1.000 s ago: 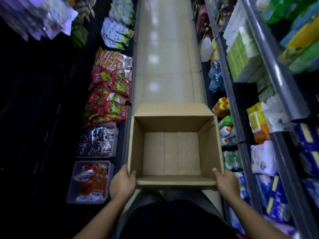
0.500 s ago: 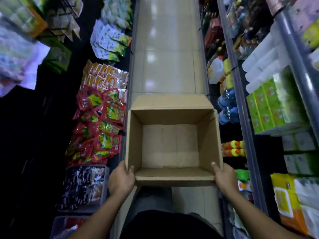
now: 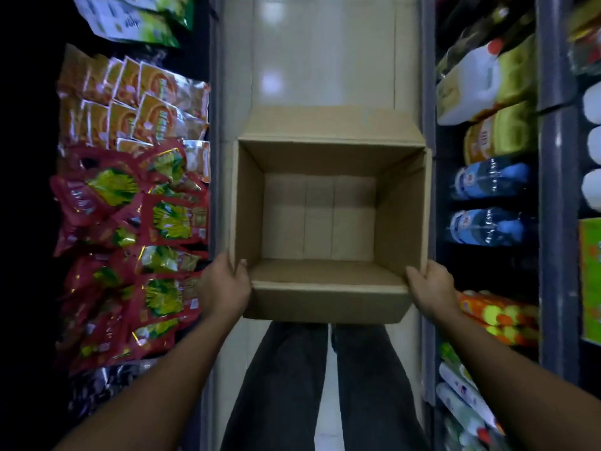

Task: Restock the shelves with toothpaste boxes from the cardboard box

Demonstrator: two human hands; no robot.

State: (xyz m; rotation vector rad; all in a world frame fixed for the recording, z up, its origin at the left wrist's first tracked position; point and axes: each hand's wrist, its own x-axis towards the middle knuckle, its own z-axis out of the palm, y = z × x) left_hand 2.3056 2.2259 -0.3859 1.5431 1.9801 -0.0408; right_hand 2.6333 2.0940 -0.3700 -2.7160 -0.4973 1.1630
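View from a head-worn camera, looking straight down a narrow shop aisle. A person holds an open cardboard box [image 3: 328,301] out in front of them, above the pale tiled floor [image 3: 325,60] and between the two rows of shelves. The left hand [image 3: 224,288] grips the box's near left corner, thumb hooked over the rim and fingers wrapped round the outside. The right hand [image 3: 429,288] grips the near right corner the same way. The box is upright with its flaps folded outward, and its plain brown bottom shows inside. No print can be seen on the box. The person's dark trousers [image 3: 286,385] show below it.

On the left shelf, at its aisle edge, lie red packets with green and yellow pictures [image 3: 162,216]. Beyond them are orange packets [image 3: 136,102], and farther on white and green packets [image 3: 130,17]. Their lettering is too blurred to read.

On the right shelf, level with the box, lie clear bottles with blue labels [image 3: 487,180]. Farther along is a white jug with a red cap [image 3: 471,83]. Nearer the person is an orange and yellow pack [image 3: 497,314], just beside the right wrist. These labels cannot be read either.
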